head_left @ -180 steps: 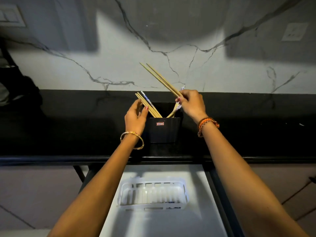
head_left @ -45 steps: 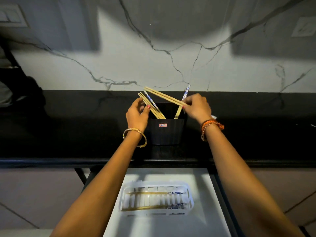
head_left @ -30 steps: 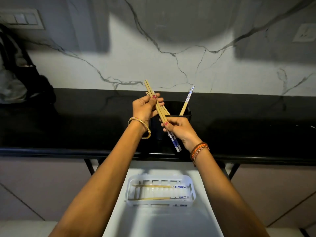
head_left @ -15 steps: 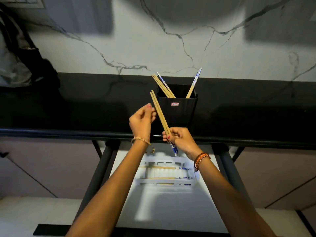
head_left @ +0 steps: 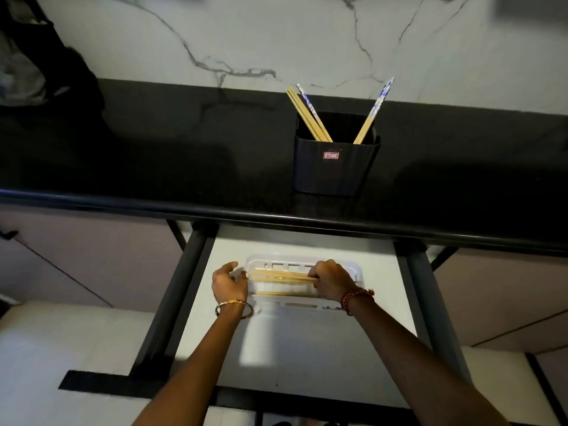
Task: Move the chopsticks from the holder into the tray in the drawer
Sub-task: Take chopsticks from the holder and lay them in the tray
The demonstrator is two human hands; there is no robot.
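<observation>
Roughly halfway, I'd say. The right hand (head_left: 330, 279) is closed around a pair of chopsticks (head_left: 278, 275), laying them flat across the white tray (head_left: 358, 272) in the open drawer (head_left: 295, 348), where at least one more stick already lies. The left hand (head_left: 229, 282) sits open at the tray's left end, holding nothing. The black holder (head_left: 333, 167) (up on the dark counter (head_left: 153, 155)) has several sticks left. Marble wall (head_left: 276, 35) behind, lighting's dim.
</observation>
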